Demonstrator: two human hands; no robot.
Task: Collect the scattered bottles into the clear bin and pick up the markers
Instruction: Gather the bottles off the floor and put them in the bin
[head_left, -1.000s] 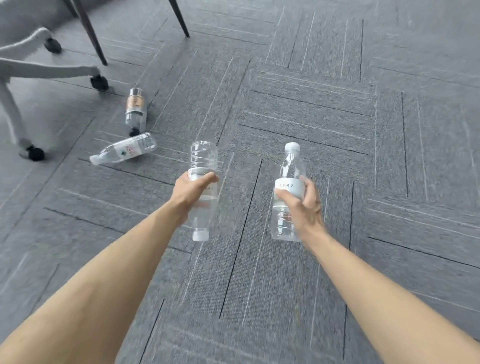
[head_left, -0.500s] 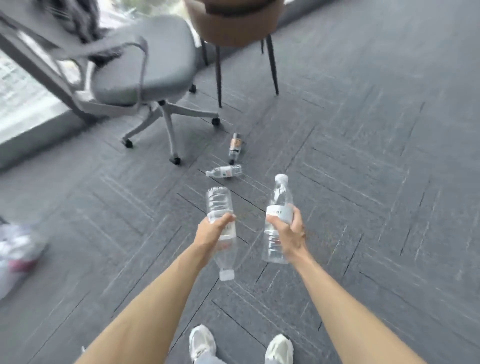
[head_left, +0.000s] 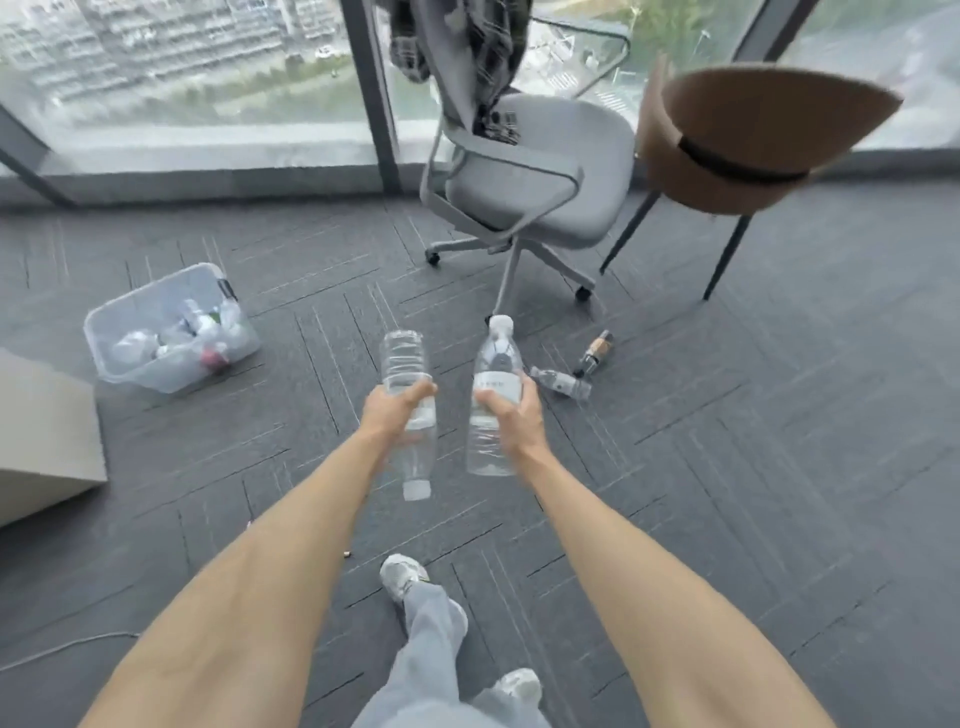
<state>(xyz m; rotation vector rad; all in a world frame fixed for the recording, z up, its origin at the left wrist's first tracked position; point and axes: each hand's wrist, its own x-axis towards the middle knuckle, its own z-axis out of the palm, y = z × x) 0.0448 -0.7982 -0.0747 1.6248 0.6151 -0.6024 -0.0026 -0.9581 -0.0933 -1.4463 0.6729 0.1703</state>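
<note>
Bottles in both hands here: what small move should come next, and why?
Probably carry both toward the clear bin at front left and drop them in. The left hand grips a bottle cap-down, the right hand an upright bottle, so neither is free for the two bottles on the carpet.

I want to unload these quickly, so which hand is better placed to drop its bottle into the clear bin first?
Left, probably. The clear plastic bin sits on the carpet to the left, on the side of the left hand with its upside-down clear bottle. The right hand, holding the white-capped bottle, would have to cross over.
</note>
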